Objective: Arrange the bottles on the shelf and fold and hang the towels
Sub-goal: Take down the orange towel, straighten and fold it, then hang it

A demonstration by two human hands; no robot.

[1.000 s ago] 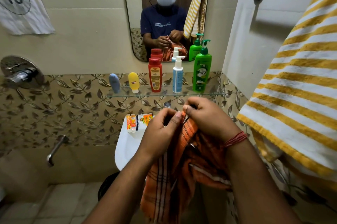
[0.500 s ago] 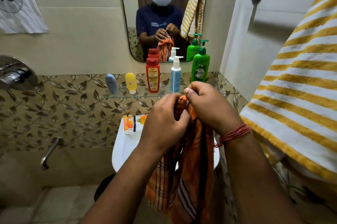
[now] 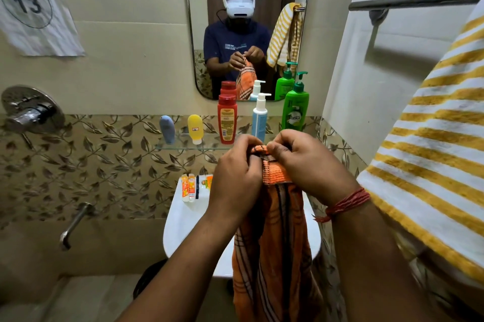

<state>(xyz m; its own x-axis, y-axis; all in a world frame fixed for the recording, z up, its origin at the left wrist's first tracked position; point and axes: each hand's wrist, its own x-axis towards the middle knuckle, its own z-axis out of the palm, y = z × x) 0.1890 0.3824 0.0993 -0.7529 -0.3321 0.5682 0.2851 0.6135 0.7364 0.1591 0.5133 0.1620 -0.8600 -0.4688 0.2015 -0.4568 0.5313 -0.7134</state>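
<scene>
Both the left hand (image 3: 237, 177) and right hand (image 3: 306, 164) pinch the orange towel (image 3: 275, 243) at its top edge, fingers curled, knuckles nearly touching. The cloth hangs limp below them, soft and light; it likely folds best held by its corners.

Head-worn view, close over the hands (image 3: 272, 164) — forward and down, facing the mirror (image 3: 248, 28)

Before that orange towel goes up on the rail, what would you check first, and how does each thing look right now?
1. Left hand grips the orange towel: ok.
2. Right hand pinches its top edge: ok.
3. Towel folded neatly: not ok, it hangs bunched.
4. Free space on the rail: ok, bare left of the striped towel.
5. Bottles upright on the shelf: ok.
6. Towel's lower end clear of the floor: cannot tell.
</scene>
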